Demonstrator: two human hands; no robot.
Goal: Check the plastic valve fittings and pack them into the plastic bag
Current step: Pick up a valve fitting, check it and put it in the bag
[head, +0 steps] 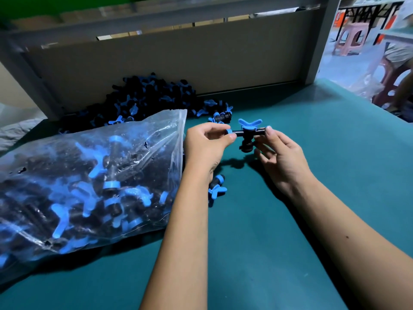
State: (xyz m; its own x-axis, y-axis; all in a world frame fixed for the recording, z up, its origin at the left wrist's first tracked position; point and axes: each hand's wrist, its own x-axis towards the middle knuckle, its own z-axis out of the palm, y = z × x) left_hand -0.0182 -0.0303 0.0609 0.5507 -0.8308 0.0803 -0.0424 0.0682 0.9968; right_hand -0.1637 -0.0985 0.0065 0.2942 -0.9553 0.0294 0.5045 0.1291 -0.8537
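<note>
Both hands, left hand [206, 139] and right hand [280, 153], pinch one valve fitting [247, 136] by its ends above the green table [312, 175], beside the filled plastic bag [89, 182].

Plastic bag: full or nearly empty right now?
Largely full. The plastic bag lies on its side on the green table, bulging with black-and-blue valve fittings; its mouth faces the hands.

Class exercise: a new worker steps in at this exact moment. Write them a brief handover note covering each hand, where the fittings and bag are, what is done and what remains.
Left hand pinches one blue-capped end of a valve fitting; right hand holds the other end, above the green table.
The plastic bag lies left, already well filled, mouth towards the hands.
Unpacked fittings sit in a heap behind the bag; a loose fitting lies by the left wrist.
Done: many packed. Left: finish checking this one, bag it, then the rest.
</note>
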